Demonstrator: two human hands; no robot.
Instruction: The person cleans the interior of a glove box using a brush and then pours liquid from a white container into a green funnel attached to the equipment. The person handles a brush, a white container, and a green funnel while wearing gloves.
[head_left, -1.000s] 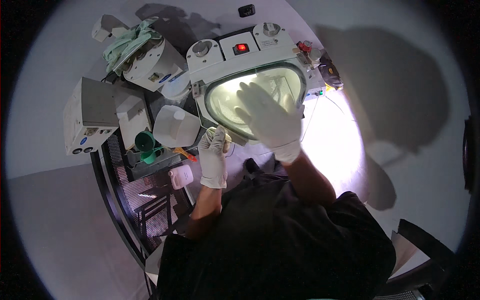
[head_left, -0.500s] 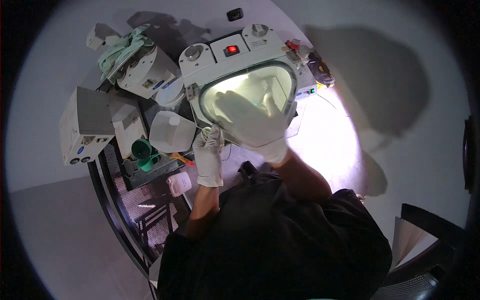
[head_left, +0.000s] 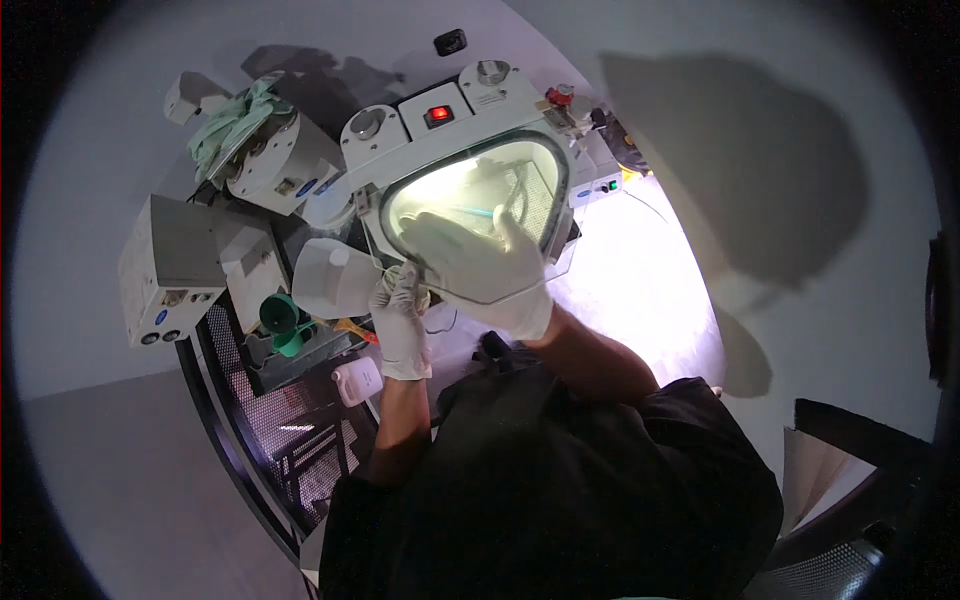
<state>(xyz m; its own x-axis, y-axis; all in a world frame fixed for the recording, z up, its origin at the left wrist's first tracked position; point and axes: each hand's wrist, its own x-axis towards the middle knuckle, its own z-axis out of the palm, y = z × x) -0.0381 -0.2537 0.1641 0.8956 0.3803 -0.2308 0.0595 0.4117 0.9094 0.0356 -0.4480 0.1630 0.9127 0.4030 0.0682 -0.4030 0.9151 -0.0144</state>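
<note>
In front of me stands a white box-shaped machine (head_left: 495, 105) with two round knobs, a red lit switch and a clear lid over a lit chamber (head_left: 525, 165). My right hand (head_left: 490, 270), in a white glove, has its fingers stretched and its thumb apart. The lid's lower edge line crosses this hand, and its fingers show hazily through the panel. A thin blue stick-like thing (head_left: 470, 211) shows in the chamber. My left hand (head_left: 402, 330), gloved too, is closed at the lid's lower left corner. Something small and pale is at its fingertips; its kind is unclear.
Left of the machine are a white plastic tub (head_left: 330, 280), a green cup (head_left: 280, 314), an orange-handled brush (head_left: 355, 331) and a pinkish bottle (head_left: 358, 382). Two more white devices stand farther left, one topped by a green cloth (head_left: 235, 120). A small box with a green light (head_left: 600, 183) sits right.
My right hand, blurred before, now shows sharply, its thumb more clearly apart. The whole view has shifted, so the machine sits slightly lower and more left. My left hand stays closed.
</note>
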